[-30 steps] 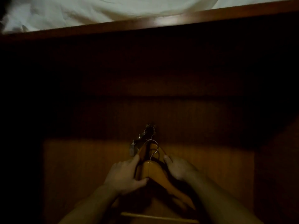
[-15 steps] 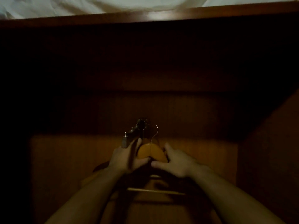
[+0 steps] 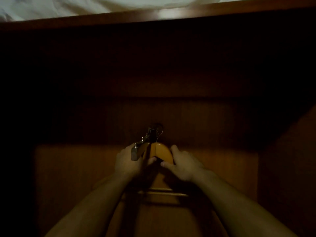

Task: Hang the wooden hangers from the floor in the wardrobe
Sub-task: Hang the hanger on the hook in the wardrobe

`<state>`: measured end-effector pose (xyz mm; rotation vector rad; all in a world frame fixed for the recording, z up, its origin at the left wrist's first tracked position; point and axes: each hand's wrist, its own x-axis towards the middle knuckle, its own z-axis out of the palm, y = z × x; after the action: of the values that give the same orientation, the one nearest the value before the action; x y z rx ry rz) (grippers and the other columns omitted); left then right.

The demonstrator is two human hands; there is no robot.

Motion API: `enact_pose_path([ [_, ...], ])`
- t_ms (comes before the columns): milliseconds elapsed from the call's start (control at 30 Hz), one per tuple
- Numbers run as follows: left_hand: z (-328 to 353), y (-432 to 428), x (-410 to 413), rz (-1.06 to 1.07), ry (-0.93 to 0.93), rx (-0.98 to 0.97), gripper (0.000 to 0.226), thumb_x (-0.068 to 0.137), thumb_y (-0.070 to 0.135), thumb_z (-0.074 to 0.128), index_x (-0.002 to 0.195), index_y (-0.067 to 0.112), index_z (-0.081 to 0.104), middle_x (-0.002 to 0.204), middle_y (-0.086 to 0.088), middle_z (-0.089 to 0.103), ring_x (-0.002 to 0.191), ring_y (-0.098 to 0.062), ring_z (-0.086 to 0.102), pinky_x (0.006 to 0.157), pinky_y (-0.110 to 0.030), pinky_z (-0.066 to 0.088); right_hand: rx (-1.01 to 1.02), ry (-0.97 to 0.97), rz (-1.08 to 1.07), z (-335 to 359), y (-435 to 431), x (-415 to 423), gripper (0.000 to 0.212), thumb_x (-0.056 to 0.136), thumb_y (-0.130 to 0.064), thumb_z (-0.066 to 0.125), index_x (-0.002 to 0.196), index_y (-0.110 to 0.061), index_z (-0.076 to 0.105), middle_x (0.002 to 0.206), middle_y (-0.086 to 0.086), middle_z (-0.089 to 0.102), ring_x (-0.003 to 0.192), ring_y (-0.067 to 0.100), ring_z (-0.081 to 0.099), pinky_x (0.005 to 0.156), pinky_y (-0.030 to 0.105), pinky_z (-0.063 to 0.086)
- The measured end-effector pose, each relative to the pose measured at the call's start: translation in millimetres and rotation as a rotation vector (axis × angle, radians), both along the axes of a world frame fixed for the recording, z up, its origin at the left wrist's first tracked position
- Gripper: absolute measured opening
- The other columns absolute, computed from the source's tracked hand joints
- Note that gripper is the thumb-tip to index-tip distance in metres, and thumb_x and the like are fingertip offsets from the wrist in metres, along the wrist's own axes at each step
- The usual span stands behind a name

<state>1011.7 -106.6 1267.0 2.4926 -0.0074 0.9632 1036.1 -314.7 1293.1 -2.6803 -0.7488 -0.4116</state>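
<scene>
Wooden hanger sits just below frame centre, its wire hook up at 12 o'clock by the metal rail. Left hand at 9 o'clock and right hand at 3 o'clock each close fingers around its shoulders inside the dark wardrobe.

Passage at the metal rail is restricted: the left hand and right hand flank the wooden hanger closely, the wardrobe back panel stands just behind, while dark open room remains to either side.
</scene>
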Motion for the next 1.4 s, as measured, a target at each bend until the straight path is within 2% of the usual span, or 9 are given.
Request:
enact_pose_path([
  [100,1,5,0,0.071,-0.057,0.14,0.045,0.07,0.079,0.047,0.094,0.042,0.056,0.082,0.02,0.054,0.069,0.006,0.049,0.054,-0.016,0.033,-0.016,-0.021,-0.002,-3,7,1,0.055,0.092,-0.059,0.052,0.132,-0.024,0.037,0.105,-0.003,0.058,0.09,0.015,0.059,0.079,0.035,0.054],
  [233,-4,8,0,0.124,-0.063,0.238,0.056,0.074,0.076,0.055,0.112,0.036,0.058,0.094,0.017,0.052,0.074,0.003,0.042,0.053,-0.013,0.024,-0.035,-0.03,-0.007,-10,11,1,0.051,0.093,-0.058,0.051,0.128,-0.023,0.039,0.096,-0.006,0.055,0.088,0.015,0.058,0.071,0.032,0.048],
  [333,-10,6,0,0.153,-0.034,0.233,0.064,0.074,0.074,0.059,0.125,0.035,0.055,0.092,0.017,0.04,0.069,0.003,0.03,0.052,-0.013,0.02,-0.062,-0.019,-0.016,-15,11,-1,0.052,0.094,-0.057,0.051,0.131,-0.024,0.037,0.101,-0.004,0.058,0.09,0.017,0.06,0.078,0.036,0.053],
  [467,-15,3,0,0.143,-0.002,0.187,0.075,0.075,0.071,0.062,0.137,0.033,0.045,0.092,0.015,0.034,0.073,-0.002,0.033,0.054,-0.019,0.027,-0.043,-0.034,-0.028,-19,10,-4,0.055,0.094,-0.057,0.051,0.134,-0.023,0.036,0.104,-0.002,0.06,0.092,0.017,0.061,0.081,0.037,0.055],
  [700,-16,9,-5,0.137,0.032,0.203,0.048,0.08,0.066,0.054,0.118,0.039,0.048,0.077,0.017,0.044,0.062,0.001,0.043,0.05,-0.021,0.03,-0.062,0.011,-0.078,-17,13,-12,0.056,0.092,-0.053,0.057,0.134,-0.022,0.038,0.114,0.002,0.06,0.099,0.022,0.061,0.083,0.037,0.054],
  [867,-11,19,-15,0.144,0.066,0.169,0.043,0.078,0.066,0.061,0.105,0.036,0.047,0.088,0.017,0.051,0.075,-0.004,0.051,0.057,-0.025,0.038,-0.087,0.068,-0.132,-16,9,-21,0.052,0.091,-0.047,0.062,0.132,-0.021,0.042,0.122,0.005,0.057,0.108,0.025,0.058,0.092,0.04,0.051],
  [1067,-6,28,-37,0.106,0.061,0.188,0.059,0.077,0.066,0.064,0.125,0.035,0.047,0.112,0.009,0.058,0.097,-0.013,0.056,0.076,-0.035,0.05,-0.101,0.109,-0.189,-13,11,-41,0.056,0.09,-0.043,0.064,0.136,-0.021,0.041,0.129,0.007,0.052,0.114,0.027,0.055,0.097,0.043,0.05],
  [1300,-14,39,-70,0.097,0.107,0.246,0.062,0.08,0.071,0.055,0.128,0.034,0.045,0.119,0.006,0.059,0.102,-0.016,0.057,0.074,-0.033,0.046,-0.127,0.119,-0.181,-16,27,-76,0.053,0.089,-0.035,0.065,0.134,-0.018,0.042,0.126,0.007,0.054,0.11,0.027,0.057,0.088,0.036,0.049],
  [1400,-21,48,-85,0.098,0.166,0.279,0.065,0.079,0.075,0.049,0.13,0.035,0.043,0.12,0.004,0.057,0.104,-0.018,0.056,0.073,-0.033,0.042,-0.172,0.118,-0.165,-17,40,-91,0.051,0.09,-0.036,0.063,0.133,-0.018,0.043,0.127,0.007,0.057,0.113,0.027,0.057,0.092,0.037,0.049],
])
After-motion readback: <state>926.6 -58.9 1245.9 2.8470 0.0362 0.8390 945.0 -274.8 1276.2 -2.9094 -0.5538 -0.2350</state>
